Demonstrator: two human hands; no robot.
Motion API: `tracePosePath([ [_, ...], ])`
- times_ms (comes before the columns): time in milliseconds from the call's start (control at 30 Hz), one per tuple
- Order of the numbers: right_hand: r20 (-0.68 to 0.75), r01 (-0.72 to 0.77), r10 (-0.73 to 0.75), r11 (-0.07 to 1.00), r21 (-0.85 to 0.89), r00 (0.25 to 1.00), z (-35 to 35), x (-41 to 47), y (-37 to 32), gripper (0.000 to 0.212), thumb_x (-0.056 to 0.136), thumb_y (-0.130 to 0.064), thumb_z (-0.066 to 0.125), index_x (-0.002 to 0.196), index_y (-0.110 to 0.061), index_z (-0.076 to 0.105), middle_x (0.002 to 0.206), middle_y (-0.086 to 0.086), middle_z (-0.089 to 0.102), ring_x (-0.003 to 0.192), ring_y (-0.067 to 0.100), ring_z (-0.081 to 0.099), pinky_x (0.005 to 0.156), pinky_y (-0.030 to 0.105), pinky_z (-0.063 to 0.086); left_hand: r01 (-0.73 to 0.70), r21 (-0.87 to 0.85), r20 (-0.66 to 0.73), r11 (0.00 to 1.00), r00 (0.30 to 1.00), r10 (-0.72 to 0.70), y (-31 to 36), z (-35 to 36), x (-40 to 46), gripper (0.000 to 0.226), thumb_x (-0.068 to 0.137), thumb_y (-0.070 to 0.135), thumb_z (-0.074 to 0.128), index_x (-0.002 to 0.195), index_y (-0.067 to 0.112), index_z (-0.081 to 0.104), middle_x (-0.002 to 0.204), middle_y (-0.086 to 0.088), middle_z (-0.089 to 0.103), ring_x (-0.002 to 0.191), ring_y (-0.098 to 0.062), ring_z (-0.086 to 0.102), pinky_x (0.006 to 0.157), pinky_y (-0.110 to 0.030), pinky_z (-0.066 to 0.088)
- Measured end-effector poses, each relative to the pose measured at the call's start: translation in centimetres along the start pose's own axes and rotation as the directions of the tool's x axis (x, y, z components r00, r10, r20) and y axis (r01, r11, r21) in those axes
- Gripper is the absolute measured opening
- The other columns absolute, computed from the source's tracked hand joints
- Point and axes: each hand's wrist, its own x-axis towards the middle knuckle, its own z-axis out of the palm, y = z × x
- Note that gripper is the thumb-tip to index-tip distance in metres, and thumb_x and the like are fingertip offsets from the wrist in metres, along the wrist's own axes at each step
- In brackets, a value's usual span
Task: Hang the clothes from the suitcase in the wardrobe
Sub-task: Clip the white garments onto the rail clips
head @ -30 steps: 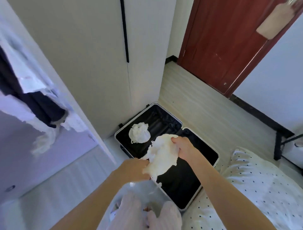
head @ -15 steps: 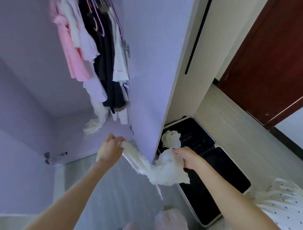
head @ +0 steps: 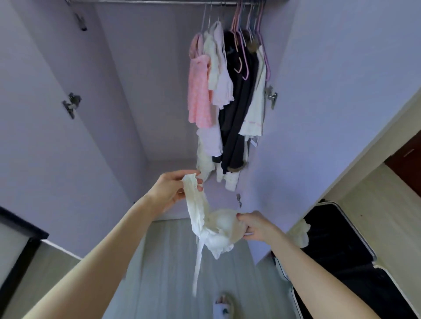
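I hold a white lacy garment (head: 211,225) stretched between both hands in front of the open wardrobe (head: 118,102). My left hand (head: 173,189) pinches its upper end. My right hand (head: 255,227) grips its bunched lower part, and a white strap hangs down from it. The open black suitcase (head: 337,255) lies on the floor at the lower right with another white garment (head: 299,232) at its near edge. Several clothes (head: 227,98) hang on hangers from the rail (head: 159,2) at the top.
The wardrobe's right door panel (head: 341,113) stands between me and the suitcase. Metal hinges (head: 71,103) stick out of the left wall. A dark-framed piece of furniture (head: 20,246) is at the lower left. My foot (head: 224,305) is on the pale floor below.
My view has swung from the suitcase up into the wardrobe. Both hands carried the white garment left and upward, and the left hand pulled one end out, stretching the garment.
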Motion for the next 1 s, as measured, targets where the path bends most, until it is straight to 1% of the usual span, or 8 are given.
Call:
tracePosePath([
  [133, 0.072, 0.115, -0.101, 0.966, -0.230, 0.992, 1.5, 2.7, -4.1, 0.008, 0.089, -0.019, 0.058, 0.092, -0.014, 0.052, 0.093, 0.006, 0.055, 0.077, 0.020, 0.054, 0.077, 0.032, 0.049, 0.034, -0.019, 0.079, 0.999, 0.996, -0.033, 2.9, -0.9, 2.4, 0.047, 0.084, -0.018, 0.028, 0.098, 0.004, 0.068, 0.090, -0.017, 0.067, 0.072, -0.024, 0.053, 0.064, -0.027, 0.052],
  [233, 0.260, 0.360, -0.274, 0.847, -0.390, 0.926, 2.4, 4.1, -7.9, 0.056, 0.089, -0.026, 0.062, 0.138, -0.019, 0.036, 0.141, 0.001, 0.038, 0.125, 0.018, 0.042, 0.096, 0.027, 0.036, 0.014, 0.000, 0.090, 1.000, 0.996, -0.014, 5.0, -0.6, 4.4, 0.049, 0.080, -0.014, 0.024, 0.095, 0.000, 0.069, 0.078, -0.015, 0.066, 0.060, -0.021, 0.040, 0.060, -0.026, 0.045],
  [300, 0.417, 0.544, -0.386, 0.746, -0.383, 0.823, 3.3, 3.9, -10.7, 0.070, 0.089, -0.025, 0.062, 0.147, -0.023, 0.022, 0.147, -0.008, 0.029, 0.136, 0.009, 0.028, 0.099, 0.020, 0.027, 0.019, 0.059, 0.107, 0.998, 0.994, -0.025, 6.4, -0.1, 5.5, 0.042, 0.082, -0.007, 0.030, 0.091, 0.001, 0.070, 0.076, -0.014, 0.066, 0.055, -0.019, 0.037, 0.055, -0.023, 0.045],
  [467, 0.507, 0.684, -0.491, 0.654, -0.323, 0.708, 5.4, 5.2, -15.3, 0.023, 0.091, -0.016, 0.057, 0.106, 0.000, 0.063, 0.108, 0.013, 0.063, 0.105, 0.023, 0.057, 0.076, 0.013, 0.043, -0.004, 0.199, 0.079, 0.980, 0.997, -0.012, 8.2, -0.1, 7.6, 0.019, 0.090, 0.006, 0.050, 0.093, 0.007, 0.068, 0.069, -0.008, 0.051, 0.051, -0.012, 0.047, 0.052, -0.020, 0.041],
  [533, 0.472, 0.674, -0.501, 0.654, -0.342, 0.725, 6.2, 6.4, -16.3, 0.020, 0.091, -0.016, 0.052, 0.079, -0.001, 0.055, 0.080, 0.019, 0.052, 0.077, 0.029, 0.049, 0.064, 0.029, 0.037, -0.018, 0.251, -0.020, 0.968, 1.000, 0.024, 8.2, -1.4, 8.1, 0.019, 0.092, 0.005, 0.051, 0.098, 0.010, 0.067, 0.062, 0.000, 0.044, 0.050, -0.009, 0.041, 0.051, -0.020, 0.038],
  [667, 0.442, 0.661, -0.518, 0.698, -0.277, 0.732, 7.6, 7.5, -18.5, 0.025, 0.088, -0.009, 0.046, 0.064, -0.012, 0.039, 0.050, -0.007, 0.045, 0.063, 0.017, 0.041, 0.059, 0.028, 0.029, 0.044, 0.536, -0.212, 0.843, 0.974, 0.084, 7.1, -5.1, 9.4, 0.013, 0.089, 0.016, 0.060, 0.101, 0.019, 0.066, 0.066, 0.006, 0.052, 0.050, -0.006, 0.045, 0.051, -0.019, 0.041],
  [800, 0.507, 0.643, -0.502, 0.752, -0.145, 0.701, 9.4, 8.3, -20.5, 0.013, 0.090, -0.006, 0.050, 0.078, -0.008, 0.057, 0.057, 0.002, 0.046, 0.059, 0.014, 0.045, 0.055, 0.015, 0.040, 0.174, 0.666, -0.292, 0.726, 0.956, 0.038, 4.9, -8.9, 10.5, 0.016, 0.088, 0.029, 0.059, 0.074, 0.035, 0.063, 0.067, 0.000, 0.051, 0.065, -0.019, 0.049, 0.067, -0.037, 0.052],
  [1000, 0.582, 0.650, -0.399, 0.691, -0.317, 0.708, 12.1, 12.4, -22.0, 0.014, 0.087, -0.014, 0.062, 0.074, -0.020, 0.060, 0.064, -0.005, 0.044, 0.055, 0.009, 0.037, 0.054, 0.019, 0.031, 0.257, 0.557, -0.383, 0.790, 0.923, -0.031, 2.8, -12.8, 12.3, 0.030, 0.095, 0.020, 0.046, 0.068, 0.015, 0.058, 0.061, -0.004, 0.053, 0.054, -0.017, 0.049, 0.054, -0.019, 0.038],
])
